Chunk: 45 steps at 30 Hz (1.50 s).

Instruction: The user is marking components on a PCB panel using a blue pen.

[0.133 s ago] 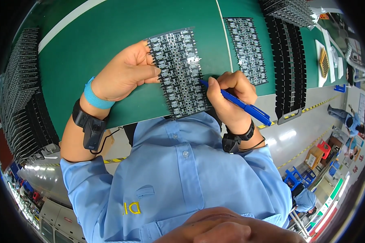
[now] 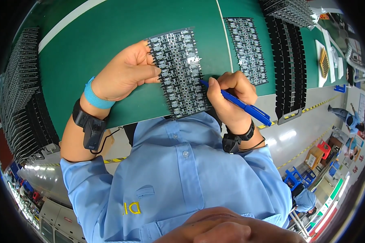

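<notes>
A black circuit board panel [image 2: 180, 73], covered in rows of small repeated boards, is held over the green table before me. My left hand [image 2: 129, 71] grips its left edge, the thumb on top and the other fingers partly hidden beneath. In my right hand [image 2: 233, 95] is a blue marker pen [image 2: 245, 105], slanted with its tip at the panel's right edge. Whether the tip touches the board cannot be made out. A second circuit board panel [image 2: 247, 50] lies flat on the table to the right.
Black slotted racks stand on both sides: one at the left [image 2: 22, 81] full of upright panels, another at the right [image 2: 288, 65]. Green matting covers the table [image 2: 89, 36]. Beyond the right rack is a yellow perforated block [image 2: 323, 62]. Other people work far off at the right.
</notes>
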Each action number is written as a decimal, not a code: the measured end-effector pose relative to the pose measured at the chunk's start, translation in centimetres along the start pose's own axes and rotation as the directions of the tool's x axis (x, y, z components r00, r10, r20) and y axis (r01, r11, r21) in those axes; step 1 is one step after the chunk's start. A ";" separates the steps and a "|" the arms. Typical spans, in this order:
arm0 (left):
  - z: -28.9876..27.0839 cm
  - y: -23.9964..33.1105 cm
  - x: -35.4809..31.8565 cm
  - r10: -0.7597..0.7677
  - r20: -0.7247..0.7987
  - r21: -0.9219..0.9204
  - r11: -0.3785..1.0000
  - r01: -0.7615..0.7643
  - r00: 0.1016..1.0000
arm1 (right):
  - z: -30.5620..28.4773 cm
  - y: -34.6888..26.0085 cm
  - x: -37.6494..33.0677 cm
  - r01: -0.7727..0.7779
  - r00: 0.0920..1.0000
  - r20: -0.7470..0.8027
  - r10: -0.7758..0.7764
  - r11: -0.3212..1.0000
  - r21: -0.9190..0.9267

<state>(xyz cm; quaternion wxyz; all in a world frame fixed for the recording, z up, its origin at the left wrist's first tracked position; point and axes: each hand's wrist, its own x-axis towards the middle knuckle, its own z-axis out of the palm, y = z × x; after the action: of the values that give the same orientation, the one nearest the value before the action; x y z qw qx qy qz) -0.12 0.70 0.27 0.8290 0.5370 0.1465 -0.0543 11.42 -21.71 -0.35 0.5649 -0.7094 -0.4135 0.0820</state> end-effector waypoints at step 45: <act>0.4 0.6 -0.4 -0.039 0.022 -0.040 0.998 0.040 0.999 | -0.3 -0.4 1.5 -0.019 0.999 -0.037 0.021 0.999 0.036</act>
<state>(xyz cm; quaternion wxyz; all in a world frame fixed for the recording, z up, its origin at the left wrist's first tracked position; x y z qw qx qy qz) -0.25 0.56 1.10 0.8398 0.5167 0.1496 -0.0734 12.40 -20.86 0.63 0.5844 -0.7047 -0.3940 0.0817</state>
